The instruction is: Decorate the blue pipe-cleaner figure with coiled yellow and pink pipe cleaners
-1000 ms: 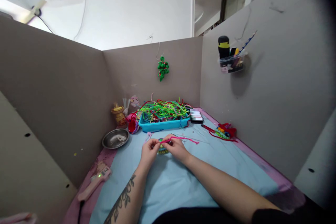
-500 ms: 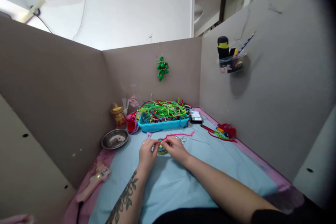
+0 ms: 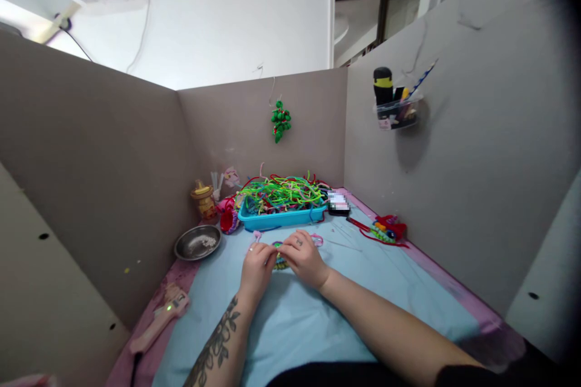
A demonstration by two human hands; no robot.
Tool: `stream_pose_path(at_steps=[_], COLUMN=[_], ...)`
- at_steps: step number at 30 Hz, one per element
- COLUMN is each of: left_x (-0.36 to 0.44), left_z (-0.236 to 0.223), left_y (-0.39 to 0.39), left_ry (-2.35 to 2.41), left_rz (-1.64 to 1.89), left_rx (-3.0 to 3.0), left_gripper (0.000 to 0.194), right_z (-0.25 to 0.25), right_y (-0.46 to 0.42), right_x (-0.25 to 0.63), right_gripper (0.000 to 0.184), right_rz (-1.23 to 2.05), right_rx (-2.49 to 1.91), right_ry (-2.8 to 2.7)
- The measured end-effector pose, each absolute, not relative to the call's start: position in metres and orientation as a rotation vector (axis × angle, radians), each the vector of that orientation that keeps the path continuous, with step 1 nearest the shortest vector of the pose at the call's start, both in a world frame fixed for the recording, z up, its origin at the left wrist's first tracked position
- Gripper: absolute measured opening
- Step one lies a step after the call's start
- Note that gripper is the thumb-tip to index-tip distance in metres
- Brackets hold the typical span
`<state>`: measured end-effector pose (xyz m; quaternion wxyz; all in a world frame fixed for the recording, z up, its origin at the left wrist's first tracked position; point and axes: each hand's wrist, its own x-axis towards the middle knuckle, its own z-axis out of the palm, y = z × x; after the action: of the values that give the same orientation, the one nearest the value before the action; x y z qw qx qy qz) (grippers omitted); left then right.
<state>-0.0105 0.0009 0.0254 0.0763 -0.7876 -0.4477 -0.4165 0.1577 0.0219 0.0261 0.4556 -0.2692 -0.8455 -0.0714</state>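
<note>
A small round piece of knotted cord [image 3: 280, 262], striped yellow, green and blue, sits between my hands over the blue cloth. My left hand [image 3: 256, 269] pinches at its upper left edge, thumb against fingertips. From the other side my right hand [image 3: 305, 259] meets it, its thumb and fingers pinched together near the left fingertips. The pink cord seen there earlier is now mostly covered by my fingers. Just past the right knuckles a bit of pink [image 3: 317, 240] shows, where scissors lay; cord or handle, I cannot tell. A small pale pink item [image 3: 257, 235] lies beyond my left hand.
A blue tray [image 3: 281, 219] heaped with colourful cords stands at the back. To the left are a metal bowl [image 3: 198, 242] with white bits and a pink glue gun [image 3: 161, 321]. A phone [image 3: 339, 203] and red cord work [image 3: 389, 230] lie right. Grey partitions surround the table.
My right hand has turned, its back now more upward, and closed in toward the left fingertips. The pink cord that stretched out to the right has dropped mostly from sight.
</note>
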Motion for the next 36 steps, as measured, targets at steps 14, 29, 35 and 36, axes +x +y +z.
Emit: stream_pose_path(at_steps=[14,29,35,36], left_x=[-0.008,0.008,0.019,0.020], left_z=[0.027,0.023,0.029,0.029], left_y=[-0.009,-0.009,-0.010,-0.011], left_ry=[-1.282,-1.528,-1.412,-1.423], left_rz=[-1.521,-2.061,-2.305,-2.287], left_rx=[-2.301,-2.382,-2.880,-2.938], left_gripper=[0.012,0.020,0.042,0.041], right_z=[0.029,0.036,0.044,0.044], right_y=[0.017,0.012,0.010,0.010], right_x=[0.155,0.144,0.148,0.148], right_gripper=[0.012,0.023,0.025,0.025], right_rz=[0.392,0.982,0.835,0.871], right_rx=[-0.646,-0.608,-0.637,-0.637], right_ry=[-1.885,-1.579,-1.660,-1.666])
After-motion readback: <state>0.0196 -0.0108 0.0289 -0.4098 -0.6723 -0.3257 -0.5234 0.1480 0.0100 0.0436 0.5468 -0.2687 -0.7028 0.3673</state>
